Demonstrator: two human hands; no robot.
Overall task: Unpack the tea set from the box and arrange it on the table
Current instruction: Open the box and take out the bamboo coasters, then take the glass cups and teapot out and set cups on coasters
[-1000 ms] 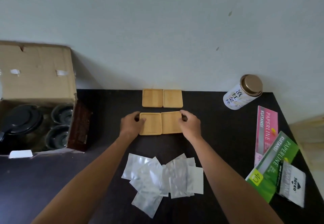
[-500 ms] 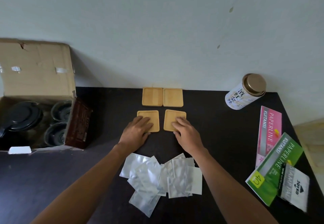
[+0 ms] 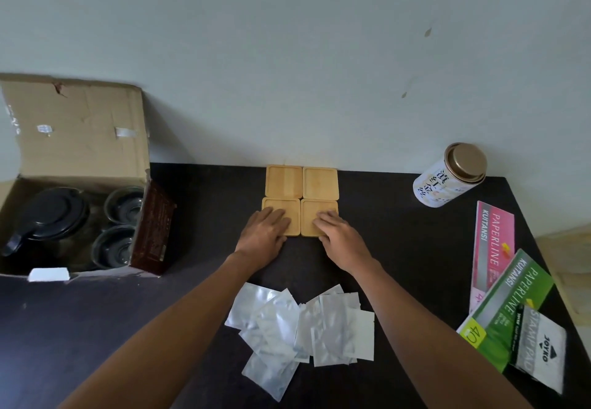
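Note:
Several square wooden coasters form a tight two-by-two block on the dark table. The back left coaster and back right coaster lie against the wall. My left hand lies flat, fingers on the front left coaster. My right hand lies flat, fingers on the front right coaster. The open cardboard box at the left holds a black-lidded teapot and two glass cups.
A heap of silver foil sachets lies in front of my arms. A white tea tin with a gold lid stands at the back right. Pink and green receipt books and a stamp pad packet lie along the right edge.
Both hands slid the two front coasters away from me until they met the back pair. The gap between the front two has closed.

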